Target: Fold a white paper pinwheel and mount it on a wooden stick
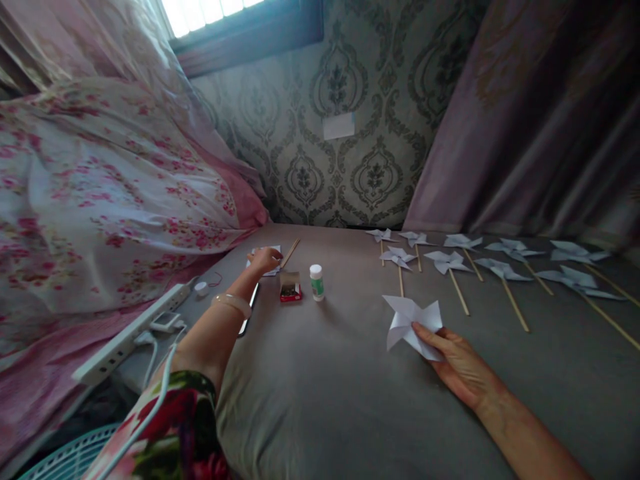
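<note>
A white paper pinwheel (407, 317) is pinched at one side by my right hand (453, 360), thumb on top. No stick is seen on it. Far to the left, my left hand (265, 257) lies over white paper (273, 272), its fingers bent and a little apart, touching it. Thin wooden sticks (291, 253) lie just to the right of that hand. Closer to me are a small open red box (291, 292) with small dark pieces inside and an upright glue stick (317, 283) with a white cap.
Several finished pinwheels on sticks (450, 262) lie in rows at the right, on the grey sheet (340, 393). A phone (249, 310) lies beneath my left forearm. A white power strip (130, 333) with plugs and cables and a small white cap (201, 289) are at the left.
</note>
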The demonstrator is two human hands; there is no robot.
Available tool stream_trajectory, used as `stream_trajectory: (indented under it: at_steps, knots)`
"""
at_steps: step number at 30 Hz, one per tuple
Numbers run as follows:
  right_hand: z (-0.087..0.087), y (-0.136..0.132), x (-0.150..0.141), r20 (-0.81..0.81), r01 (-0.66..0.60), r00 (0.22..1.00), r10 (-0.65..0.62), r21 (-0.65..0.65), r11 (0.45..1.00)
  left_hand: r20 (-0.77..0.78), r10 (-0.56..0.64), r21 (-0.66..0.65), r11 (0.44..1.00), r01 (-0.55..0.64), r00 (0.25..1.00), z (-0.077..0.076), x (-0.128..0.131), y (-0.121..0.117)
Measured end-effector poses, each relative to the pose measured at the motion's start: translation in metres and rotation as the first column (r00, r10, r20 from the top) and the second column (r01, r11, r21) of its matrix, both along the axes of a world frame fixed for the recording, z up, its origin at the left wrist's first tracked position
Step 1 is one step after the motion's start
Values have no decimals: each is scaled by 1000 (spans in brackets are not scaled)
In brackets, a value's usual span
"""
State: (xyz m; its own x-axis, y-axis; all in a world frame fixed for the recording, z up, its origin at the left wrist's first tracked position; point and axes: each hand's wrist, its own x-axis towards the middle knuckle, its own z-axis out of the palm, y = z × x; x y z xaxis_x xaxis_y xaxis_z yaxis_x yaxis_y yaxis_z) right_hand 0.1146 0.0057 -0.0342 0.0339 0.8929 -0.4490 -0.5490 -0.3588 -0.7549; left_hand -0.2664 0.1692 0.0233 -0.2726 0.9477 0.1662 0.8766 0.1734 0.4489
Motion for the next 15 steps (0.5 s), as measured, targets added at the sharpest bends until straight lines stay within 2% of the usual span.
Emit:
stream_trajectory:
  at_steps: [5,11,15]
  knots:
    - [2,0,0,-2,-18,1000,18,4,1000,-140,-8,-114,993,-8,990,-6,6,31]
    - [3,0,0,1,-41,999,41,-10,999,-237,-31,-270,962,-35,971,-8,7,62]
    - [2,1,1,2,-56,998,56,-6,998,-254,-8,-275,959,-64,967,-11,10,79]
